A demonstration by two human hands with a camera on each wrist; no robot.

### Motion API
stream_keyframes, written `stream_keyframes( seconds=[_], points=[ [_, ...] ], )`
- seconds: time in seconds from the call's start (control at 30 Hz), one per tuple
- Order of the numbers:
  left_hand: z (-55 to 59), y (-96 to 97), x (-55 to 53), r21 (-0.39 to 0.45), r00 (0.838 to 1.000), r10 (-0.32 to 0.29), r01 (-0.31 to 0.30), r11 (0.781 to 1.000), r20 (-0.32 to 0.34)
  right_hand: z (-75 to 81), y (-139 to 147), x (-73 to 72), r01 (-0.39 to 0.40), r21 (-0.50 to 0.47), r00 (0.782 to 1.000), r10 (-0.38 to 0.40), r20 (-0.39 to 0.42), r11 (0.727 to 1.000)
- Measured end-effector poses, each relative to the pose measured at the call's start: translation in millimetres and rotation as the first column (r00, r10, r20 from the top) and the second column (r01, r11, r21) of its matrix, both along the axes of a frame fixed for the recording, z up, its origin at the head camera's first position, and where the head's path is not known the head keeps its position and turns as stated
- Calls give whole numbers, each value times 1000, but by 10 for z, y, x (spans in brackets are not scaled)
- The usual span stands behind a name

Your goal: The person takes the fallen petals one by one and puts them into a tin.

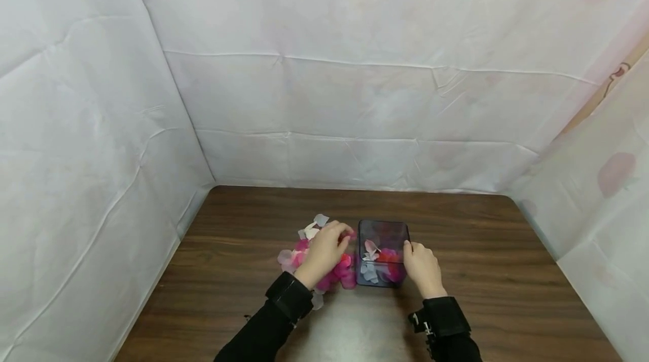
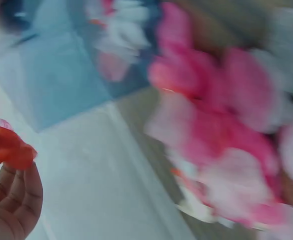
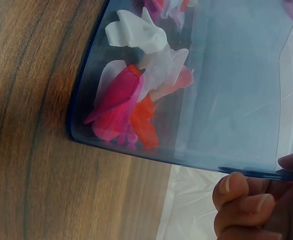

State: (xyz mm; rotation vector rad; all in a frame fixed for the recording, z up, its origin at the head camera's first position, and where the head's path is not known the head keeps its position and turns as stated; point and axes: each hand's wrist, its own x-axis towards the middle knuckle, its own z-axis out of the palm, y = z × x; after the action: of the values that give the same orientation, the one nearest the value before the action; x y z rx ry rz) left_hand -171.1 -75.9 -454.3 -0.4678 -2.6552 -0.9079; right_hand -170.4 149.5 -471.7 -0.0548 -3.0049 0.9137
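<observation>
A see-through bluish plastic box [image 1: 382, 231] stands on the table with pink, red and white petals [image 3: 124, 102] inside. Fingers and thumb of my right hand [image 1: 422, 267] grip its right rim, seen close up in the right wrist view. To the left of the box lies a loose pile of pink and white petals [image 2: 206, 125]. My left hand [image 1: 324, 250] is above that pile, near the box's left side. In the left wrist view its fingers [image 2: 32, 192] pinch an orange-red petal [image 2: 10, 149] with a bit of pink behind it.
The brown wood-grain table [image 1: 507, 283] carries the box and pile. White cloth walls [image 1: 355, 97] stand behind it and on both sides. A few pale petals [image 1: 320, 219] lie at the pile's far edge.
</observation>
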Motion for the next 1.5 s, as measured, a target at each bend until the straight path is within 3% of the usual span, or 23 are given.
stream_keyframes(
  seconds=[0.2,0.4,0.53,0.67,0.8,0.9,1.1,1.2,1.4,1.5],
  points=[
    [172,271,-95,32,997,-70,71,997,-10,19,-12,-16,0,1,1000,0,11,1000],
    [142,234,-124,35,1000,-15,16,999,-13,-2,-31,-40,9,-14,999,-8,33,1000],
    [7,45,-119,4,998,55,-55,998,-21,7,-12,-37,16,-23,1000,-16,13,1000],
    [-243,-140,-61,-77,995,96,-98,992,-31,20,5,-28,17,-21,1000,-17,7,1000],
    [-494,-237,18,-116,993,113,-109,987,31,23,7,-29,14,-13,1000,-13,17,1000],
    [-581,-261,50,-106,988,135,-127,986,75,12,1,-26,13,-12,1000,-13,18,1000],
    [-571,-269,50,-89,984,177,-174,981,33,0,-8,-9,16,-19,999,-16,31,1000],
    [-543,-269,44,-115,979,203,-204,972,-16,1,-7,-10,18,-15,999,-18,31,1000],
    [-487,-264,48,-176,966,254,-260,949,-53,14,-8,-12,22,7,1000,-22,19,1000],
    [-473,-268,33,-148,963,256,-266,952,-87,11,-10,-13,22,9,999,-22,27,1000]
  ],
)
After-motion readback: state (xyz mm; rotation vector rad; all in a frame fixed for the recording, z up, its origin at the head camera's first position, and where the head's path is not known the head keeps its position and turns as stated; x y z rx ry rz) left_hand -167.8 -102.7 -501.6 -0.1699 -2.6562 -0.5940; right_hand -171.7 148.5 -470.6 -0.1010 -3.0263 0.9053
